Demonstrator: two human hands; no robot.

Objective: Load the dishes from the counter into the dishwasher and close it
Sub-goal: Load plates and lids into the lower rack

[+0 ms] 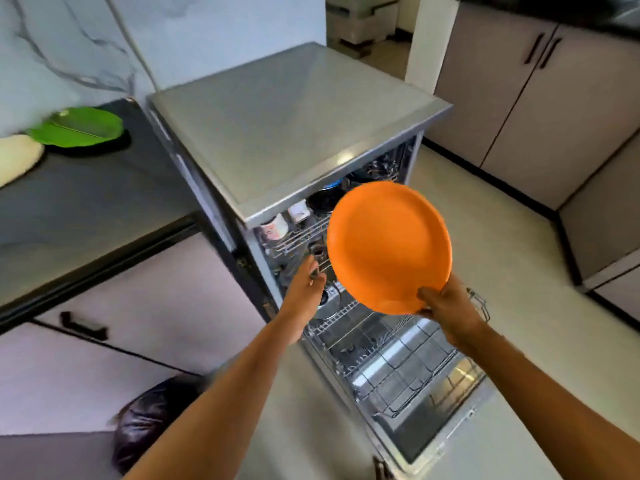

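Hovering over the open dishwasher's (294,126) lower rack (398,368), an orange plate (388,244) is gripped at its near rim by the right hand's (450,306) fingers (429,296), while the left hand (304,285) is stretched to the upper rack (298,237), its grasp too blurred to be judged, and a green plate (79,128) is seen on the counter (86,209).

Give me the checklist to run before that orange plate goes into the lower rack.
1. Grip on orange plate: right hand holds its lower rim. Ok.
2. Dishwasher door down. Ok.
3. Lower rack pulled out, with free slots showing. Ok.
4. Left hand at the upper rack; whether it grips anything: cannot tell.
5. Counter emptied: green plate lies there. Not ok.
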